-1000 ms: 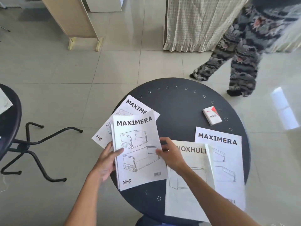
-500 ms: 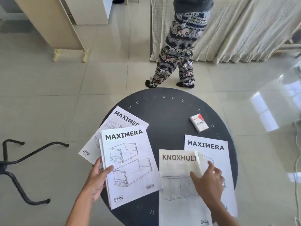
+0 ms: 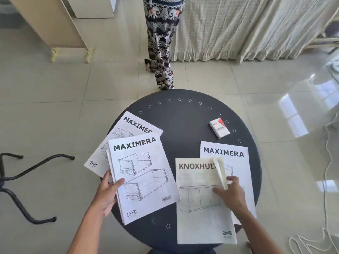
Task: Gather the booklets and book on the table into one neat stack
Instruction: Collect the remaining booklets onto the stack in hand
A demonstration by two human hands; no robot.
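I'm looking down on the round dark table point(image 3: 183, 114), with four white booklets spread across its near half. Toward the left edge, a front MAXIMERA booklet point(image 3: 143, 178) lies tilted over a back MAXIMERA booklet point(image 3: 126, 129), which pokes out behind it toward the far left. On the right, the KNOXHULT booklet point(image 3: 200, 213) sits by the near edge, overlapping the left side of the right MAXIMERA booklet point(image 3: 231, 153). A small red-and-white pack point(image 3: 219, 128) rests alone near the far right edge.

My left hand point(image 3: 108, 191) pinches the left edge of the front MAXIMERA booklet, thumb on the cover, fingers tucked beneath. My right hand point(image 3: 232, 195) is curled around the right edge of the KNOXHULT booklet: thumb flat on the cover, fingers under the sheets, and that edge is peeled up into a curl. Beyond the far edge a person in patterned trousers point(image 3: 162, 43) stands on the tiled floor.
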